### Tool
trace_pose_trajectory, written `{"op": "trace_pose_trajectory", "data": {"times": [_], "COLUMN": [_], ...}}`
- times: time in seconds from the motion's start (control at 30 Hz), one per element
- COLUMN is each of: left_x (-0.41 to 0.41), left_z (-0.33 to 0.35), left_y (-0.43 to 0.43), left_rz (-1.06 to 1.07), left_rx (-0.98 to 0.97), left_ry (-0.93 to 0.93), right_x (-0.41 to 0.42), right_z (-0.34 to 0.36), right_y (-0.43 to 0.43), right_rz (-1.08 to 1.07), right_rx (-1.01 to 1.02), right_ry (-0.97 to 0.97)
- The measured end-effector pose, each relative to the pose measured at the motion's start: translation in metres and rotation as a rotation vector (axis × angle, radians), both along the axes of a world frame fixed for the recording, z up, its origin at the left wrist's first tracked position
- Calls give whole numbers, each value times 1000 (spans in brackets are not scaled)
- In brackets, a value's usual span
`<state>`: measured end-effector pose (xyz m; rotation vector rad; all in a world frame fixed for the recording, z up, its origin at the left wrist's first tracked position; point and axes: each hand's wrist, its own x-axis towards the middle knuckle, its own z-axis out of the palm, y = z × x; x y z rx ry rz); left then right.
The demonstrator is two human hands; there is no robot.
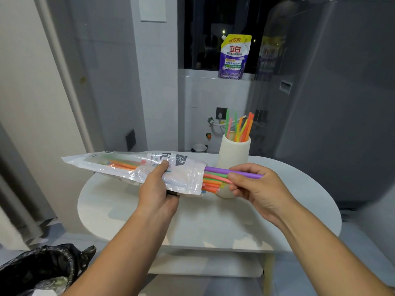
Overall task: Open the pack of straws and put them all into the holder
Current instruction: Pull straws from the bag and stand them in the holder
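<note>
My left hand [157, 189] grips the clear and white straw pack [119, 165], holding it level above the table with its open end to the right. Several coloured straws [211, 182] stick out of that opening. My right hand [252, 184] pinches a purple straw [218, 170] that is partly drawn out of the pack. The cream ribbed holder [234, 153] stands just behind my right hand, with several green, orange and pink straws [241, 127] upright in it.
The white oval table [213, 218] lies under both hands. A bin lined with a black bag [40, 270] sits at the lower left. A purple detergent pouch [234, 57] stands on the window ledge. A grey appliance [342, 103] fills the right side.
</note>
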<state>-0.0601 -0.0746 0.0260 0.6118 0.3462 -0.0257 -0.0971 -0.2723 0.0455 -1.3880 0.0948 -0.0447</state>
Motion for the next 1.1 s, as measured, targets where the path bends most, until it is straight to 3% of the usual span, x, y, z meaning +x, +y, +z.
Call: {"op": "trace_pose_trajectory", "data": {"times": [0.1,0.33,0.4,0.57,0.73,0.93,1.1], "left_x": [1,0,-1,-4,-6,-3,2], "left_z": [2,-1,0,1,1,-3,-5], "left_y": [3,-3,-5,-8,-10,-10,-3], "left_rz": [19,10,7,-23,-45,-49,-8], "left_rx": [-6,2,-5,-40,-40,-62,-104], "left_ry": [7,7,6,-1,-1,-5,1], "right_x": [2,7,5,7,11,12,19], "right_z": [7,-5,-12,-25,-19,-4,24], "right_y": [-10,14,28,48,54,49,36], "right_rz": [-44,-166,-173,-298,-221,-221,-233], "right_rx": [124,619,587,263,225,336,636], "right_ry": [42,113,28,-15,14,12,-11]}}
